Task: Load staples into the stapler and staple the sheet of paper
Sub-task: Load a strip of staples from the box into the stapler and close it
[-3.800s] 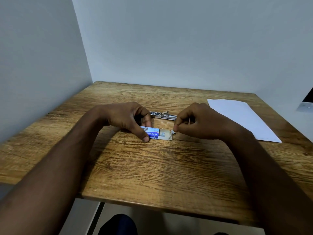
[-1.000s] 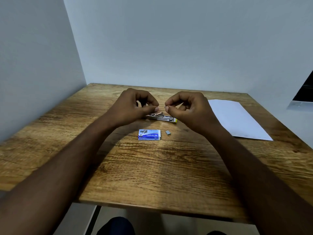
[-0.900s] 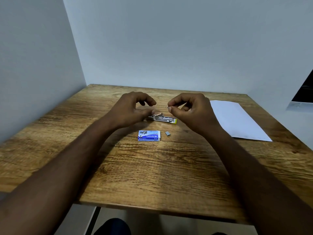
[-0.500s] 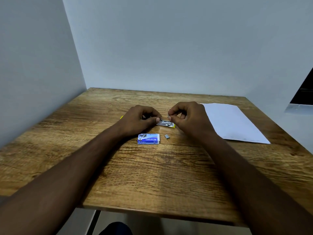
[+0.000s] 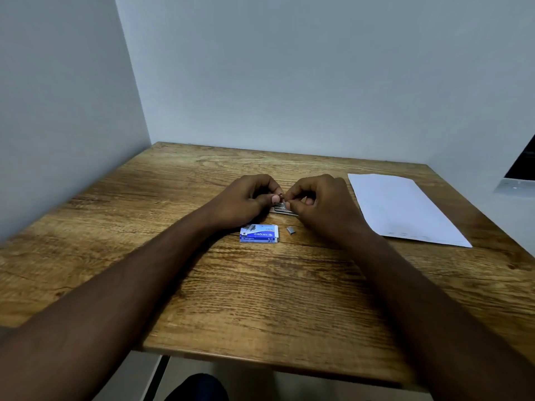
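A small metal stapler [image 5: 280, 208] lies opened on the wooden table, mostly hidden between my hands. My left hand [image 5: 246, 201] rests on its left part, thumb and fingers pinched at its top. My right hand [image 5: 318, 204] pinches something tiny at the stapler's right side; what it holds is too small to tell, probably a staple strip. A blue and white staple box [image 5: 259, 233] lies shut just in front of my left hand. A short loose strip of staples [image 5: 291, 230] lies beside the box. The white sheet of paper [image 5: 402, 208] lies flat at the right.
The wooden table [image 5: 260, 299] stands in a corner, with grey walls close at the left and back. A dark window ledge [image 5: 518, 180] shows at the far right. The table's front edge is near my body.
Both hands have come down from above the table onto the stapler and closed in on it. The box, the loose strip and the paper have stayed put.
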